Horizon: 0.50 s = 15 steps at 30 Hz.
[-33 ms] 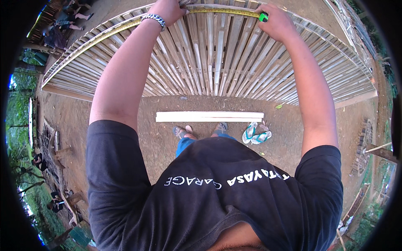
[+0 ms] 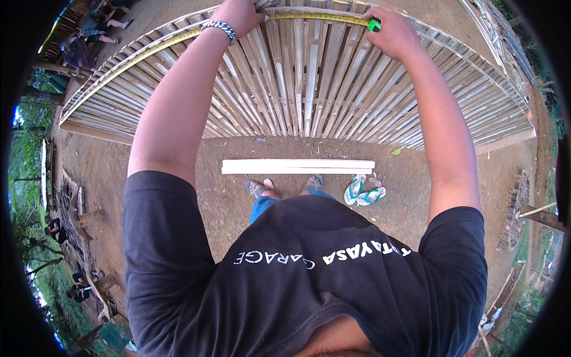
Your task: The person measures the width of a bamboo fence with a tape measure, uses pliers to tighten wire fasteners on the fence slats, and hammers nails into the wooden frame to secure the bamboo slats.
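My right hand (image 2: pixel 394 34) is closed around a tape measure with a green case (image 2: pixel 373 25). Its yellow blade (image 2: pixel 321 16) runs left along the top edge of a slatted bamboo panel (image 2: pixel 306 77). At that edge, my left hand (image 2: pixel 239 18) grips the blade, its fingertips partly hidden. Beyond the left wrist, the blade carries on down the panel's curving left side. The panel stands in front of me, its many narrow slats side by side.
Pale planks (image 2: pixel 297 166) lie on the dirt ground (image 2: pixel 232 202) before my feet. A pair of flip-flops (image 2: pixel 364 190) lies to their right. People (image 2: pixel 98 30) sit at the far left. Stacked sticks (image 2: pixel 71 208) lie on the left, and a wooden post (image 2: pixel 542 218) is on the right.
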Tool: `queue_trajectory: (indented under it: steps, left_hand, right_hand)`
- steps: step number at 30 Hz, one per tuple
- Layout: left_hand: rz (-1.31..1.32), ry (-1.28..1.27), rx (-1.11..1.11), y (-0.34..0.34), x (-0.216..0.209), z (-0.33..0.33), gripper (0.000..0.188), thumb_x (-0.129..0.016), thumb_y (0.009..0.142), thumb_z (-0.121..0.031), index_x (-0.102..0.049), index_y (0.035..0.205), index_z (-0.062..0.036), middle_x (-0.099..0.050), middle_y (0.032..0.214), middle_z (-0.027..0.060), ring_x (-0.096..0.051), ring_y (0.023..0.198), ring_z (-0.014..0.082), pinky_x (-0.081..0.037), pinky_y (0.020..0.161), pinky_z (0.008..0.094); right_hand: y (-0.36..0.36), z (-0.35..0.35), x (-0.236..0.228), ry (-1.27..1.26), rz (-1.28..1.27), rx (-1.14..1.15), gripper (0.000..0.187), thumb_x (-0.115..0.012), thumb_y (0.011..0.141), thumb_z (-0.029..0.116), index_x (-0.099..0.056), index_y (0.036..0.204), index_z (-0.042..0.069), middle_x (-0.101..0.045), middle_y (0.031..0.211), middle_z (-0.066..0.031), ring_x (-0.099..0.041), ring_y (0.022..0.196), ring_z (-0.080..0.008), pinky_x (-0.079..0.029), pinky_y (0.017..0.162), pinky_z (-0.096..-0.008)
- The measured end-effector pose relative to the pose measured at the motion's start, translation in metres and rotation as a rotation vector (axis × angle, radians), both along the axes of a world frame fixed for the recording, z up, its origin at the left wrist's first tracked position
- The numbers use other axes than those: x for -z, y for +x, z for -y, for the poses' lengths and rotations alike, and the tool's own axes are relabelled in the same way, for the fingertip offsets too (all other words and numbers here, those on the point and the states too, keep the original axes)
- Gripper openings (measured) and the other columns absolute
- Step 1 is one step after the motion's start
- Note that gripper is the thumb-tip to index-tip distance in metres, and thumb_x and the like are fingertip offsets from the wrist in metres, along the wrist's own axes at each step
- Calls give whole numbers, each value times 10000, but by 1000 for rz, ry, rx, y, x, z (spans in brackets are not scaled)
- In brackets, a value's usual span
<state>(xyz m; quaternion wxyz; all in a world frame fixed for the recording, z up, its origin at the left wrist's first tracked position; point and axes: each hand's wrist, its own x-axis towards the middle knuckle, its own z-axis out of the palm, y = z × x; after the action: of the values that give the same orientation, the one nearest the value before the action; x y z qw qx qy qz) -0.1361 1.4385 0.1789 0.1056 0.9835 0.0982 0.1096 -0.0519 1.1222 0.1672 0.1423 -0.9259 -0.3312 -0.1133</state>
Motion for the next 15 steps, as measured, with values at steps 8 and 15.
queue_trajectory:
  steps: [8, 15]
  left_hand:
    - [-12, 33, -29, -4, -4, 0, 291, -722, 786, -298, -734, 924, -42, -716, 921, 246, -703, 894, 407, -561, 797, 484]
    - [-127, -39, -34, -3, -13, 7, 374, -758, 774, -310, -717, 1027, -38, -709, 1048, 239, -676, 1014, 411, -526, 893, 504]
  right_hand:
    - [-1, -4, -3, -21, -47, 1, 388, -693, 783, 160, -649, 1168, 140, -628, 1208, -98, -614, 1121, -345, -503, 955, -431]
    - [5, 0, 6, -26, -1, 16, 386, -693, 785, 157, -649, 1168, 136, -632, 1199, -101, -613, 1124, -345, -504, 960, -434]
